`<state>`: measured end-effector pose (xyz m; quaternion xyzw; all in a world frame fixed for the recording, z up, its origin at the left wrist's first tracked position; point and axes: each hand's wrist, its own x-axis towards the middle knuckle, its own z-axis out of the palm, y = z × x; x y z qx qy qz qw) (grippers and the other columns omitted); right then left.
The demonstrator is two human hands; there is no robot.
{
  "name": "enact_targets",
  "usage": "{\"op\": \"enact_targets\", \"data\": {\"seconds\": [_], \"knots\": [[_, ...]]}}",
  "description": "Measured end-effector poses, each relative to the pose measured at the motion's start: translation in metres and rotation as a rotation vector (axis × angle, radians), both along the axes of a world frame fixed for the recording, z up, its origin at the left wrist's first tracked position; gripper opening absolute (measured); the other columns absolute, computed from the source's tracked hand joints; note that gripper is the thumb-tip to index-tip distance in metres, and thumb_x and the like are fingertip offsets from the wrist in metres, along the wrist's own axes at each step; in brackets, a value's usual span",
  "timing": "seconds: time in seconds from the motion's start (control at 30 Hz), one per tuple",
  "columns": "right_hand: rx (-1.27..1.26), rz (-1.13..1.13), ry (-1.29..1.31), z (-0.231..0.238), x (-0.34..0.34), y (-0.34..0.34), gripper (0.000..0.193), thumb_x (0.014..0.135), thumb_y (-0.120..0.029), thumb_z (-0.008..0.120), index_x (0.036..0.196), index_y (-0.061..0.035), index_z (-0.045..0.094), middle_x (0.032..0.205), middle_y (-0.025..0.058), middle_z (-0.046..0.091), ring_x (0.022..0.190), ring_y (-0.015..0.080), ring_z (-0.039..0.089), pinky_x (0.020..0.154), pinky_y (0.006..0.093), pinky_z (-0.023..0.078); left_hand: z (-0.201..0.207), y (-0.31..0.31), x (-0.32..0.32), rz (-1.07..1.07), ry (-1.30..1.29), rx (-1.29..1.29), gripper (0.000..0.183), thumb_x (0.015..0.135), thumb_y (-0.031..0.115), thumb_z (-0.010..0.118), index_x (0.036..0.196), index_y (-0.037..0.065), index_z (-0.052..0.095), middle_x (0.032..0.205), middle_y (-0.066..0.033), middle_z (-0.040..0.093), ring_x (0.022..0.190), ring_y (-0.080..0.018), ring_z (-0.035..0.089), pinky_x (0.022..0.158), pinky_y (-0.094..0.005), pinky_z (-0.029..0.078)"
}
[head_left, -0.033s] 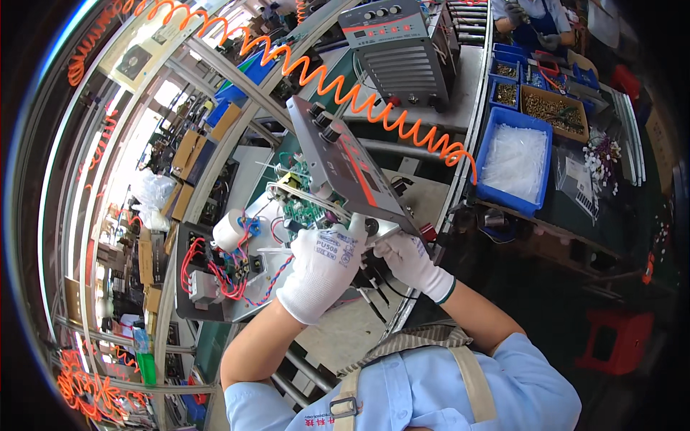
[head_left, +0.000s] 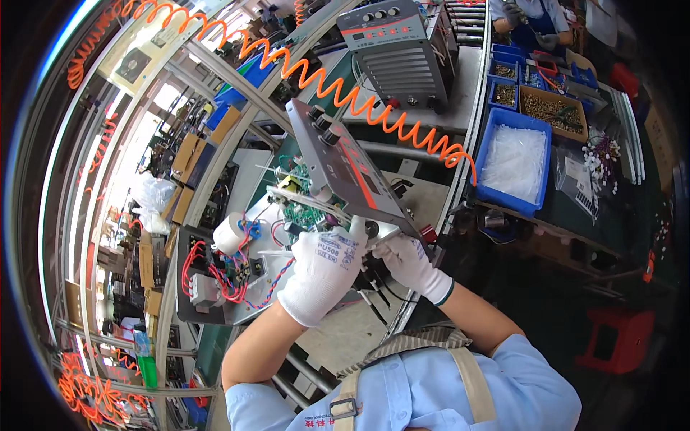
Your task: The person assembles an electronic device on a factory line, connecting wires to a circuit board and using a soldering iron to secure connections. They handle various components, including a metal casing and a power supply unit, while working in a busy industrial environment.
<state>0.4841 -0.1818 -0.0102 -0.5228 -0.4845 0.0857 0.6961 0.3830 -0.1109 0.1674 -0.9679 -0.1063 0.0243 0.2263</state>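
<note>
Hands: apart; my left hand [head_left: 325,269] clamped on the grey panel [head_left: 336,161] at its lower edge, my right hand [head_left: 408,260] bent by its lower corner, grip unclear
Panel place: twelve o'clock from both
Long axis: eleven to five
Facing: front toward two
Circuit board [head_left: 298,215]: just beside, at eight
Blue bin [head_left: 507,202]: well apart, at three

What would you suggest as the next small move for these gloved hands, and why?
I would probably steady the front panel with the left hand: the panel stands tilted beside the green circuit board, and the right hand has its fingers bunched near the panel's lower edge, where any grip is hard to see.
</note>
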Motion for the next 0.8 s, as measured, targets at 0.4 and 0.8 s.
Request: {"op": "enact_targets", "data": {"seconds": [0.4, 0.8], "knots": [[-0.109, 0.211, 0.518, 0.009, -0.003, -0.001, 0.026, 0.097, -0.006, 0.051, 0.08, 0.0011, 0.068, 0.063, 0.0026, 0.063, 0.058, 0.0093, 0.06, 0.055, 0.0252, 0.048, -0.028, -0.001, 0.008, -0.123, -0.155, -0.036, 0.026, 0.095, 0.025, 0.056, 0.114, 0.008, 0.057, 0.059, -0.0067, 0.06, 0.047, -0.0243, 0.061, 0.039, -0.0386, 0.043], [-0.162, 0.282, 0.44, 0.015, 0.008, -0.026, 0.022, 0.091, -0.009, 0.062, 0.107, 0.0038, 0.067, 0.102, 0.0125, 0.07, 0.097, 0.0176, 0.066, 0.087, 0.0294, 0.05, 0.02, -0.013, -0.01, 0.274, -0.699, -0.577, 0.015, 0.087, 0.014, 0.067, 0.097, 0.006, 0.057, 0.082, -0.0158, 0.067, 0.074, -0.0346, 0.068, 0.062, -0.0411, 0.052]]}}
